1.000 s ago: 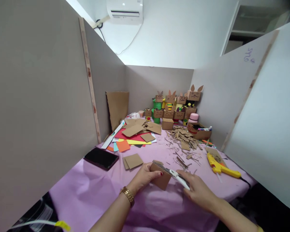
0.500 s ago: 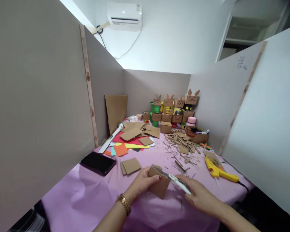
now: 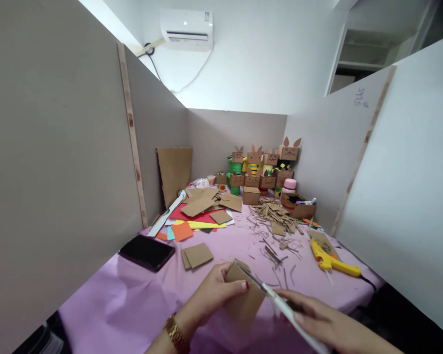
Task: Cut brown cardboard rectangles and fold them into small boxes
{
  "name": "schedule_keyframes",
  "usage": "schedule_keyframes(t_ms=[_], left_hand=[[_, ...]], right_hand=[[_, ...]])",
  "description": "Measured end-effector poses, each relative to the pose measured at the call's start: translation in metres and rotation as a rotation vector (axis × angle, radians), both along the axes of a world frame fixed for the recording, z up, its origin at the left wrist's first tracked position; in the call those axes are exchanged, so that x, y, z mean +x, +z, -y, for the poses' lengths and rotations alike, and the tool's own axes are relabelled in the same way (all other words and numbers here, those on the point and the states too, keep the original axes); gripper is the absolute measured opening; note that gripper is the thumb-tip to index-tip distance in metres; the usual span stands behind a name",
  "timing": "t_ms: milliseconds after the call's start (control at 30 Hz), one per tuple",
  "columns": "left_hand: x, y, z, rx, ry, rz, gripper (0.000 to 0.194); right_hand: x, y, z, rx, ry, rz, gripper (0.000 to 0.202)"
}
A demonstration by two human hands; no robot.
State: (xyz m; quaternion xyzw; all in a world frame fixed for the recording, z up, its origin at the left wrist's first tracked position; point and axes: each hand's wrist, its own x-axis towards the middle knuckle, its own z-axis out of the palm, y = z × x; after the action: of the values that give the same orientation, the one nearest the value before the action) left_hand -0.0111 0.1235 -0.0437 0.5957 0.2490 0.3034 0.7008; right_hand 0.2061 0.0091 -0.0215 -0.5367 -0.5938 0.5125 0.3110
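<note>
My left hand (image 3: 221,290) grips a brown cardboard piece (image 3: 245,302), thumb on its face. A pair of scissors (image 3: 280,301) with white handles is in my right hand (image 3: 313,314), its blades lying along the upper edge of that piece. Just past the blades a small strip of cardboard (image 3: 242,265) shows. Part of the scissor handles is hidden by my fingers. Two square cardboard pieces (image 3: 199,255) lie overlapped on the purple cloth to the left of my hands.
A black phone (image 3: 146,251) lies at left. Behind are stacked cardboard and coloured paper (image 3: 199,201), a heap of cardboard scraps (image 3: 276,214), and several box-headed figures (image 3: 254,157). A yellow glue gun (image 3: 332,260) rests at right. Grey partitions (image 3: 66,147) stand around the table.
The scissors have swung, their handles now lower and closer to me, as my right hand moved down and right. The cardboard in my left hand has tilted slightly. The view has shifted a little.
</note>
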Motion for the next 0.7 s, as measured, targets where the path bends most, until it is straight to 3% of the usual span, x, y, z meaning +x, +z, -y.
schedule_keyframes(t_ms=[67,133,200,300,400,567,700], left_hand=[[-0.002,0.004,0.002,-0.003,0.005,-0.002,0.031],[-0.003,0.007,0.003,-0.004,0.01,-0.006,0.028],[-0.004,0.009,0.004,-0.008,-0.004,-0.014,0.026],[-0.005,0.01,0.007,-0.015,-0.058,-0.033,0.024],[-0.007,0.008,0.008,-0.026,-0.075,-0.052,0.026],[-0.01,0.007,0.008,-0.039,-0.05,-0.054,0.032],[-0.009,0.01,0.013,-0.011,-0.015,-0.037,0.031]], right_hand=[[0.0,-0.008,0.001,-0.139,-0.073,-0.274,0.041],[0.001,-0.022,-0.001,-0.228,-0.096,-0.412,0.045],[0.001,-0.037,-0.004,-0.197,-0.093,-0.347,0.059],[0.0,-0.049,-0.005,-0.05,-0.086,-0.17,0.05],[-0.002,-0.046,-0.002,-0.037,-0.098,-0.062,0.041],[0.0,-0.035,0.004,-0.067,-0.187,-0.322,0.067],[-0.001,-0.041,0.006,-0.164,-0.235,-0.318,0.068]])
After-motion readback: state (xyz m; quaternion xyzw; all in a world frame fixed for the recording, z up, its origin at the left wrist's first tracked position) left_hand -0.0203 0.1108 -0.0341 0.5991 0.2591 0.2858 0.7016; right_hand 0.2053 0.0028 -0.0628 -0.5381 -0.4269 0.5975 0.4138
